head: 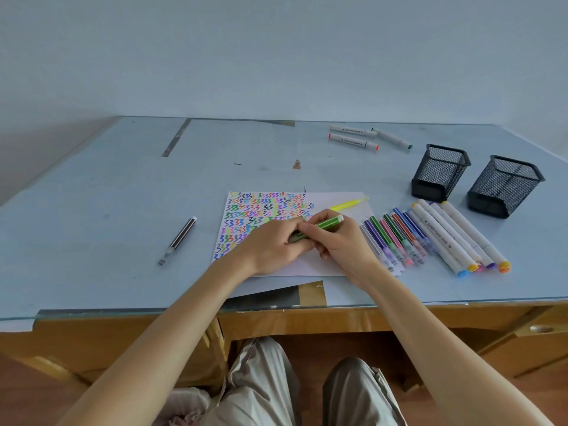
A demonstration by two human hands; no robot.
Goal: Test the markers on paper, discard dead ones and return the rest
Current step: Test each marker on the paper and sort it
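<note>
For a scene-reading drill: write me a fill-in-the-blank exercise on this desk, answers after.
1. Both hands, left hand and right hand, hold a ____ marker over the paper.
2. The number of black mesh holders on the desk is ____.
3. The yellow highlighter lies on the ____.
4. The brown marker lies to the paper's ____.

Answers: green; two; paper; left

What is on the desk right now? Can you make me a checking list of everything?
Surface: pale blue glass-topped desk, scuffed.
Job's things: white test paper covered in coloured squiggles; green striped marker; yellow highlighter on the paper; row of thin coloured pens; thick white markers; two empty black mesh cups.
Clutter: brown striped pen lying apart; three white markers at the far edge.
Grippers: left hand and right hand both hold the green marker.
Cables: nothing seen.
Surroundings: plain wall, wooden drawers.
</note>
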